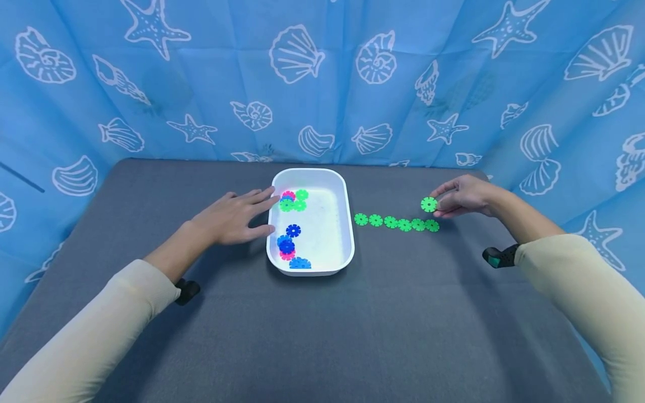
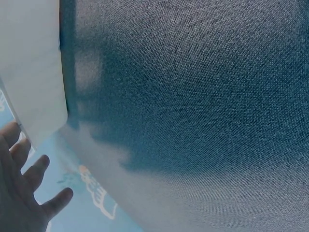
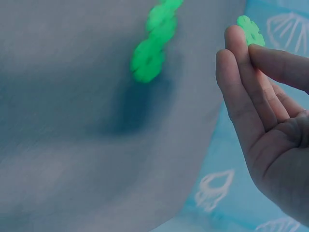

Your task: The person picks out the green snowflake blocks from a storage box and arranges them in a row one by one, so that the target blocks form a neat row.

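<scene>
My right hand (image 1: 464,197) pinches a green notched plastic disc (image 1: 429,204) between thumb and fingers, just above the right end of a row of green discs (image 1: 390,222) on the table. In the right wrist view the pinched disc (image 3: 251,32) shows past the fingertips, apart from the row's end disc (image 3: 148,60). My left hand (image 1: 235,218) has its fingers spread at the left rim of a white tray (image 1: 327,224). Inside, along its left side, lie blue, pink and green discs, some overlapping. The left wrist view shows the left hand (image 2: 24,188) with nothing in its fingers.
A grey cloth (image 1: 322,336) covers the table. Behind it hangs a blue curtain (image 1: 342,106) with white shell and starfish prints. A dark wrist device (image 1: 501,256) sits at the right cuff, and another wrist device (image 1: 187,291) at the left.
</scene>
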Tool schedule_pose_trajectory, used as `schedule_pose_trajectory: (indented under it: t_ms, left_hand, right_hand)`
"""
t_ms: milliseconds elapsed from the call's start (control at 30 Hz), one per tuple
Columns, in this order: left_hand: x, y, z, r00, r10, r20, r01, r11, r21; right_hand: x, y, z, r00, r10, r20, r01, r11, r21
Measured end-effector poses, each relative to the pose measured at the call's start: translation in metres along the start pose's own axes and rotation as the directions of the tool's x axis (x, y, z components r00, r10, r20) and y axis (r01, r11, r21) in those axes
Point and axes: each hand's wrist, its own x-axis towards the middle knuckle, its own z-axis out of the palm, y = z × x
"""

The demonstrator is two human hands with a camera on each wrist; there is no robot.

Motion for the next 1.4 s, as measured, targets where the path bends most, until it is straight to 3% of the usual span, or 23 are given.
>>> schedule_pose_trajectory:
  t_ms: [333, 533, 800, 1167, 1400]
  left_hand:
    - [0.001, 0.001, -0.001, 1.0, -0.003, 0.006, 0.003, 1.0, -0.001]
    - [0.001, 0.002, -0.002, 1.0, -0.001, 0.002, 0.001, 1.0, -0.007]
    - [0.0, 0.002, -0.002, 1.0, 0.004, 0.009, -0.004, 1.0, -0.017]
    - [0.0, 0.0, -0.001, 1.0, -0.006, 0.005, 0.006, 1.0, -0.013]
    - [0.0, 0.0, 0.0, 1.0, -0.004, 0.002, 0.004, 1.0, -0.014]
  right_hand:
    - [-0.004, 0.063, -0.022, 0.999, 0.033, -0.031, -0.03, 0.995, 0.095]
    - [0.0, 0.085, -0.021, 0.998, 0.051, -0.033, -0.047, 0.992, 0.119]
    - [0.002, 0.087, -0.014, 0.997, 0.066, -0.049, -0.059, 0.989, 0.136]
    - [0.006, 0.083, -0.009, 0.997, 0.054, -0.053, -0.052, 0.998, 0.046]
    - [0.006, 0.083, -0.01, 0.998, 0.061, -0.031, -0.059, 0.996, 0.07]
